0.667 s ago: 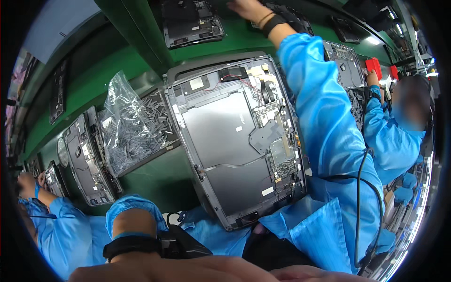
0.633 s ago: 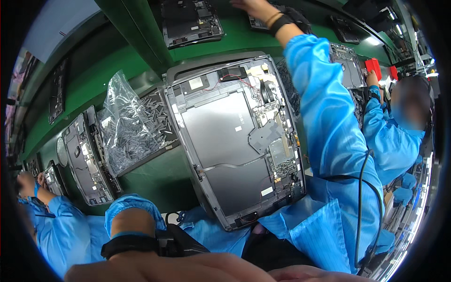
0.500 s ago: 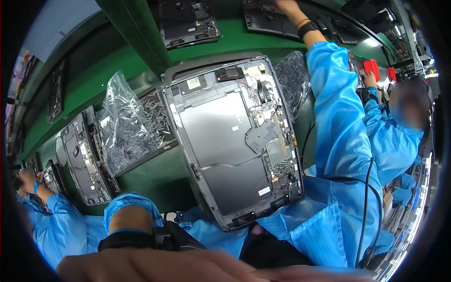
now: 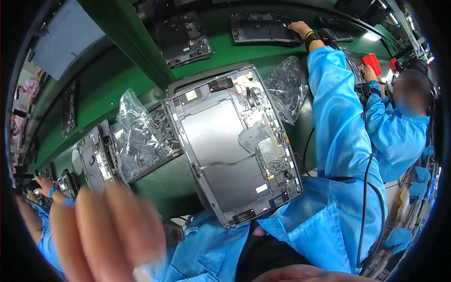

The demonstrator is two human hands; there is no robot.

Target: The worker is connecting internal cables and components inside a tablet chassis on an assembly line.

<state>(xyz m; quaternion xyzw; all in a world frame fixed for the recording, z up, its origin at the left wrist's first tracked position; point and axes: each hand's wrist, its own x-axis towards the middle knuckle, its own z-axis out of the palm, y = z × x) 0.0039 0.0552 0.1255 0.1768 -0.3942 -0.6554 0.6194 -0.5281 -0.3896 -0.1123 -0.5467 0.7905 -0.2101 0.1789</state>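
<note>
Your right hand (image 4: 299, 29) is reaching far out at the end of a stretched blue sleeve (image 4: 339, 127) and is resting on the near right edge of a dark opened chassis (image 4: 263, 27) lying on the green belt (image 4: 221, 51) at the top of the view; the fingers are curling down onto its edge, but whether they are pinching it or only touching is too small to tell. A black band is sitting on that wrist. Your left hand (image 4: 110, 235) is hanging very close to the camera at the lower left, blurred, with its fingers (image 4: 141, 225) held side by side and nearly straight, gripping nothing. Between your arms a large opened grey laptop base (image 4: 232, 143) is lying tilted on the belt, its inner plate, small boards and thin cables facing up, its lower corner touching your blue coat. Just left of it a crumpled clear plastic bag (image 4: 138, 136) is lying over a dark tray, and another bag (image 4: 287, 87) is lying at its upper right, beside your right sleeve. A second dark chassis (image 4: 183, 37) is lying further left on the belt. At the right, another person in a blue coat (image 4: 394, 136) is working.
</note>
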